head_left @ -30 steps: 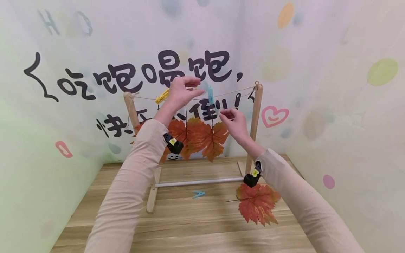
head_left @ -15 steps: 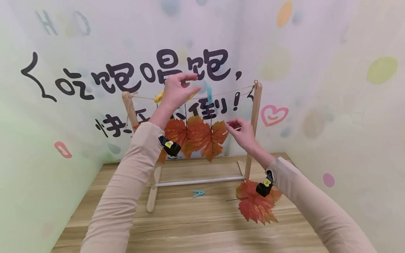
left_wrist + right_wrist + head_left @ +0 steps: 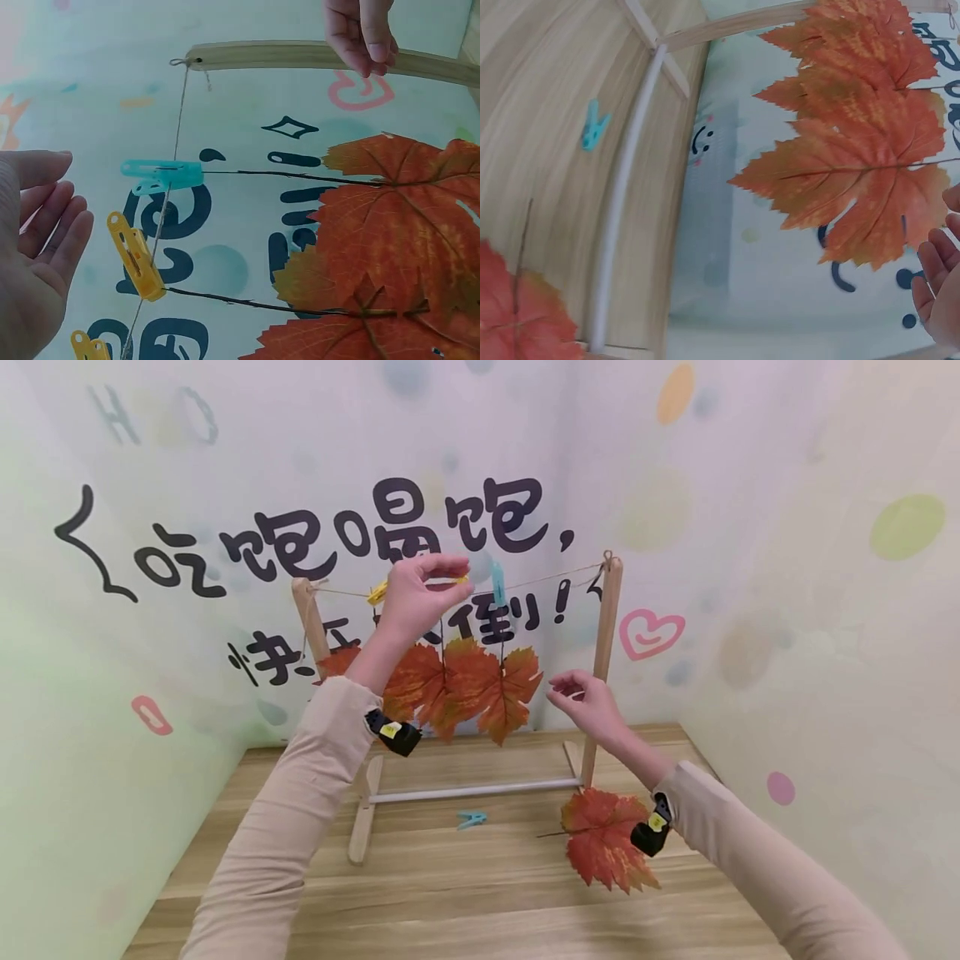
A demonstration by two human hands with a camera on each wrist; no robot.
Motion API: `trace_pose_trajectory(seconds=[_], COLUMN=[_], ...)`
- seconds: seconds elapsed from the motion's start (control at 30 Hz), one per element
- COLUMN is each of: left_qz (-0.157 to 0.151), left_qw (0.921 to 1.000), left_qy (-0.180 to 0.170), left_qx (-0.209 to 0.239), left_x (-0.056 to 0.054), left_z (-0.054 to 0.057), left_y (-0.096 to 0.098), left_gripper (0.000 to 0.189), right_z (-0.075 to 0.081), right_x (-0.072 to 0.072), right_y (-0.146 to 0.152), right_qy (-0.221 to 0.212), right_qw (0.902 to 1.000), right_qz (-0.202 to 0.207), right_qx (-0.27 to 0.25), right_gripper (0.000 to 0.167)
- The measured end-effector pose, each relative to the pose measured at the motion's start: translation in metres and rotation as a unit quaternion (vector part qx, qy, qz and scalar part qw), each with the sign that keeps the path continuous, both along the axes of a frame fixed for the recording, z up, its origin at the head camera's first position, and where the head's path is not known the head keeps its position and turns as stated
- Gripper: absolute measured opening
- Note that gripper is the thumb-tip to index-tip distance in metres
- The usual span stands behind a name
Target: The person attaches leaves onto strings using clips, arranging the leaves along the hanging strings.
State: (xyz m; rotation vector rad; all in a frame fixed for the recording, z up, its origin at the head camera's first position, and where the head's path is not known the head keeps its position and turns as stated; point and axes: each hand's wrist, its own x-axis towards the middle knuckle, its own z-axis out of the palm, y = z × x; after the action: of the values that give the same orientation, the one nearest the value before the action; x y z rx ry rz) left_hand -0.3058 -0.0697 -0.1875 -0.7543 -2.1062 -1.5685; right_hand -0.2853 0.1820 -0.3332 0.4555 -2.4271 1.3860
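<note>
My left hand (image 3: 418, 597) hovers in front of the string (image 3: 180, 112), fingers loosely bent and holding nothing. In the left wrist view a gap separates it from the blue clothespin (image 3: 163, 175) and the yellow clothespin (image 3: 137, 259). Each of these pins a leaf stem to the string. From the blue one hangs an orange-red maple leaf (image 3: 504, 697), overlapping other hanging leaves (image 3: 855, 45). My right hand (image 3: 588, 706), also bare and relaxed, is just right of that leaf, near the wooden post (image 3: 609, 618). Part of the yellow clips is hidden behind my left hand in the head view.
A loose blue clothespin (image 3: 472, 819) lies on the wooden table (image 3: 420, 893), in front of the rack's white crossbar (image 3: 480, 792). At the right lies another red maple leaf (image 3: 603, 843), partly under my right wrist camera. A printed wall (image 3: 810, 610) stands close behind.
My right hand has drawn down and to the right, away from the leaf's stem. My left hand has shifted slightly left and down, away from the blue clothespin, which stays on the string.
</note>
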Motion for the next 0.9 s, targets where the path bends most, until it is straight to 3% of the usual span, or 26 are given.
trace_pose_trajectory(seconds=[0.2, 0.47, 0.63, 0.9], left_qz=[-0.024, -0.058, -0.062, -0.071], left_qw=[0.9989, 0.997, 0.9955, 0.9921], left_qy=[-0.019, 0.009, -0.01, -0.041], left_qx=[-0.036, -0.051, -0.071, -0.095], left_x=[0.01, 0.016, 0.017, 0.021], left_z=[-0.019, -0.058, -0.084, -0.113], left_y=[-0.001, -0.001, -0.001, -0.005], left_gripper=[0.029, 0.026, 0.028, 0.029], right_z=[-0.026, -0.074, -0.111, -0.156], right_x=[0.006, 0.016, 0.02, 0.025], right_y=[0.013, 0.024, 0.029, 0.04], right_qy=[-0.026, -0.071, -0.071, -0.038], right_qw=[0.9995, 0.9956, 0.9939, 0.9913], right_qz=[0.015, 0.058, 0.073, 0.076], right_qx=[-0.002, 0.02, 0.044, 0.101], right_gripper=[0.023, 0.021, 0.018, 0.012])
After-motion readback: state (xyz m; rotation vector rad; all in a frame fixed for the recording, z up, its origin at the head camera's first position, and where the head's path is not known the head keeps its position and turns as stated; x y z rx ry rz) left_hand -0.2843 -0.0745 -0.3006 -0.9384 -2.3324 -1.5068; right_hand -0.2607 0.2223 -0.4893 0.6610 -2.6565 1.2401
